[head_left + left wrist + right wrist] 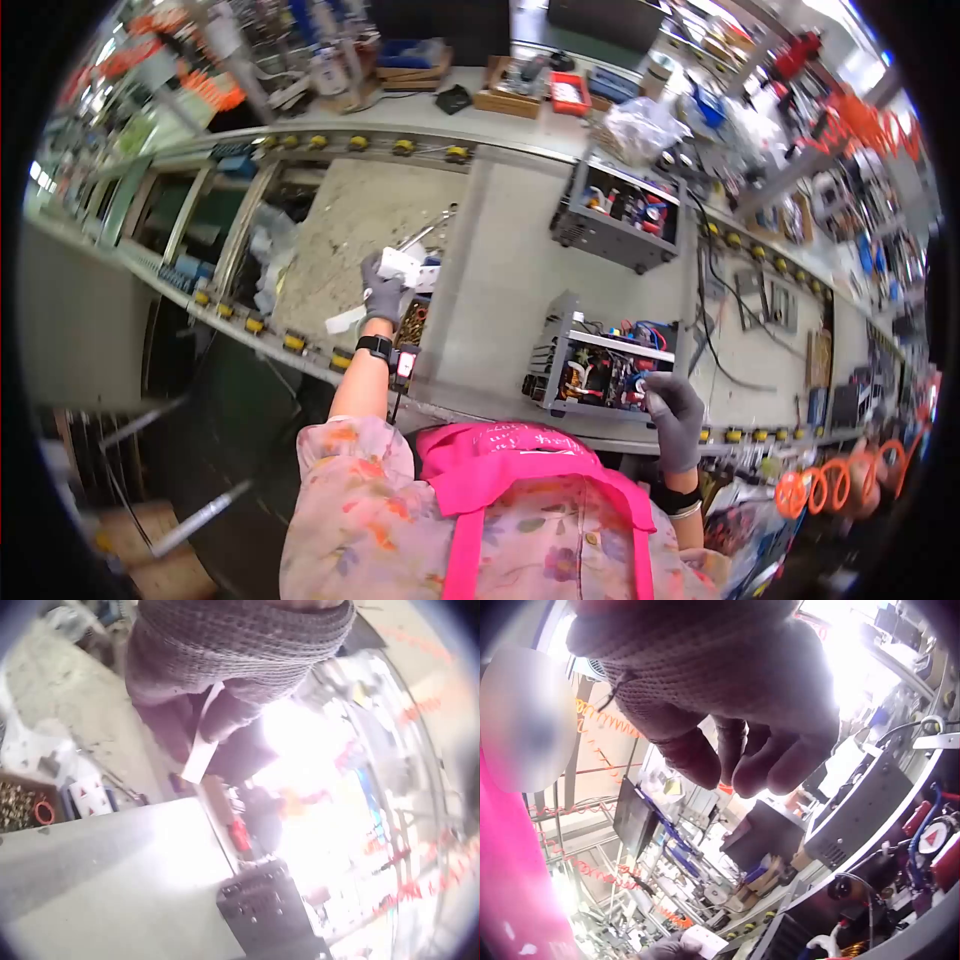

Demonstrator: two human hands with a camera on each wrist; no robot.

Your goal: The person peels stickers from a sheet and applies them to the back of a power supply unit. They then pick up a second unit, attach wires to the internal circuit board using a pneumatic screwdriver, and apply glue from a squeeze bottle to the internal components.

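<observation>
In the head view my left hand (383, 290), in a grey glove, holds a white sheet (400, 265) over the left side of the bench. In the left wrist view the sheet (201, 754) shows nearly edge-on between thumb and fingers. My gloved right hand (677, 420) is at the right front corner of the nearer open-topped electronic unit (615, 378), which is full of wires and parts. The right wrist view shows its fingers (769, 765) loosely bent, apart from the thumb, with nothing between them. A round label with a red triangle (932, 838) sits inside the unit.
A second open unit (620, 215) stands farther back. Beside my left hand are a box of small brass-coloured parts (412, 325), a label sheet with red triangles (90, 796) and a metal tool (430, 228). Black cables (708, 290) lie at right. Roller rails (403, 147) border the bench.
</observation>
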